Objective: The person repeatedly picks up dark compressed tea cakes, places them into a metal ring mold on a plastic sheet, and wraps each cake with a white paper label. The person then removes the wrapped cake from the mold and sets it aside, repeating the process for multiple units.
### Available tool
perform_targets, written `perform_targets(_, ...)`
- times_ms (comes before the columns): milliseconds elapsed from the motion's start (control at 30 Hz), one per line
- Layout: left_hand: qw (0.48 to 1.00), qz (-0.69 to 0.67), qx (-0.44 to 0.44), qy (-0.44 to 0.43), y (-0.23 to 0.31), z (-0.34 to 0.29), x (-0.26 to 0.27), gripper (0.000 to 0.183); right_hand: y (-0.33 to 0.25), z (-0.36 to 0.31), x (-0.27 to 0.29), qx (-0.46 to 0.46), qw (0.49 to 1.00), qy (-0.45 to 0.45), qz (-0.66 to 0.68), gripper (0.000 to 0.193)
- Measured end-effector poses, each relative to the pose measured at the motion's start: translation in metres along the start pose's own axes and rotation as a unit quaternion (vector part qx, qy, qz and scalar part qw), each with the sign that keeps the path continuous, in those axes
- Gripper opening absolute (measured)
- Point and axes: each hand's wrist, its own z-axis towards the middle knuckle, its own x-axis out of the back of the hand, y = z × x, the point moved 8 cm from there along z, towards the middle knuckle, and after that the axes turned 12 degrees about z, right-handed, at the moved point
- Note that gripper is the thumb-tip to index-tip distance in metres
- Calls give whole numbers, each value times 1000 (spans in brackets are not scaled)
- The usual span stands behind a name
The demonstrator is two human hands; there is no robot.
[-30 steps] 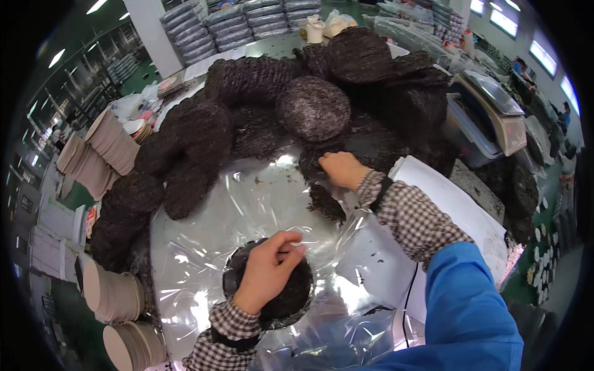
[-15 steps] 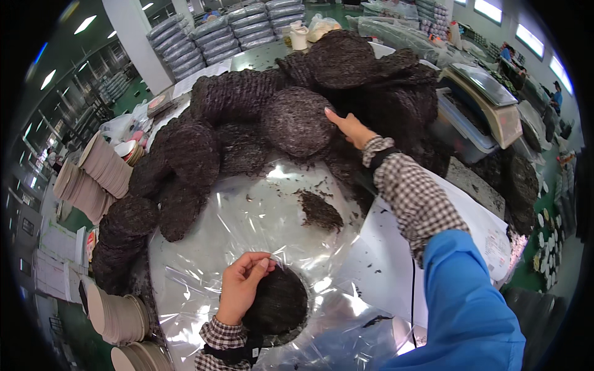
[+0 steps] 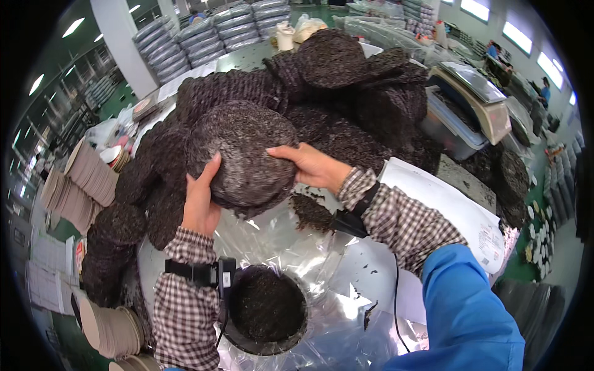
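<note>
Both of my hands hold a thick stack of round dark discs that look like dried seaweed (image 3: 244, 154) above the plastic-covered table. My left hand (image 3: 201, 204) grips its lower left edge, thumb on the front face. Opposite it, my right hand (image 3: 312, 166) pinches the right edge, with the thumb on the face and the other fingers mostly hidden behind. Below my left wrist, a round dark-rimmed container (image 3: 303, 324) holds the same dark material. A loose clump of dark flakes (image 3: 311, 213) lies on the plastic sheet under my right hand.
Stacked dark discs (image 3: 226, 89) curve around the table's far and left sides. A lidded clear tub (image 3: 455, 127) stands at the right behind a white paper sheet (image 3: 427, 204). Round pale boards (image 3: 111, 328) are piled at the left. A thin black cable (image 3: 396, 297) hangs by my right arm.
My left hand has risen from the round container to the stack. With both hands now on it, the stack has come nearer and left, away from the pile. More of the container shows.
</note>
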Motion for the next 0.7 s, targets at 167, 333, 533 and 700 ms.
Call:
perform_targets(167, 994, -9, -47, 94, -19, 36, 47, 61, -29, -23, 135, -170, 565, 140, -795, 105)
perform_targets(333, 992, -121, 11, 25, -33, 55, 23, 49, -57, -50, 169, -38, 536, 171, -826, 39)
perform_targets(533, 976, -181, 101, -72, -65, 57, -35, 43, 2, -68, 169, -350, 507, 93, -782, 107)
perform_targets(700, 967, -194, 141, -89, -93, 46, -49, 42, -38, -74, 158, -77, 541, 165, -821, 95)
